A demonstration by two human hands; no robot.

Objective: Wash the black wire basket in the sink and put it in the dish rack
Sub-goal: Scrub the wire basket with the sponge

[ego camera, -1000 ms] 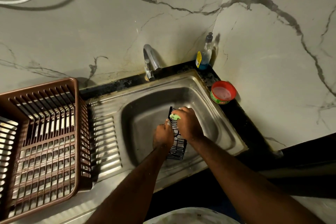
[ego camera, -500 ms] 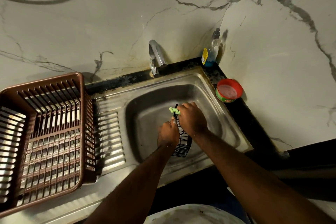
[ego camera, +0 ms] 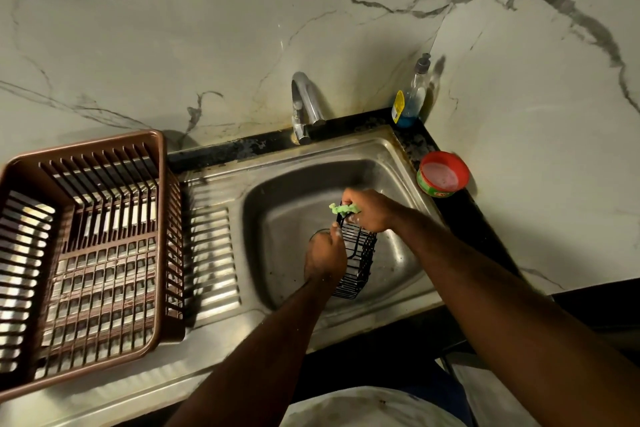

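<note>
Far to the left of both hands sits the brown dish rack (ego camera: 86,246) on the steel drainboard (ego camera: 211,260). Nothing is in the part of it we can see.

Next comes the left hand (ego camera: 325,258), down in the sink (ego camera: 287,204). Its fingers are curled around the left side of the black wire basket (ego camera: 358,262) and hold it steady. The basket is tipped, with its far end up near the right hand and its near end low by the front of the sink.

Behind the hands stands the tap (ego camera: 304,104). No water can be seen coming out.

The right hand (ego camera: 369,211) grips a green scrubber (ego camera: 343,209) and presses it on the top end of the basket.

Farther right, on the desk past the sink, are a soap bottle (ego camera: 412,97) and a red tub of dish soap (ego camera: 443,174).

This looks like the scrubbing step. To do it well, the left hand should hold tight so the basket does not slip. The scrubber should go along every wire, inside and out, and into the corners. Turning the basket would help reach the bottom. A rinse is probably needed before it goes left into the rack.
</note>
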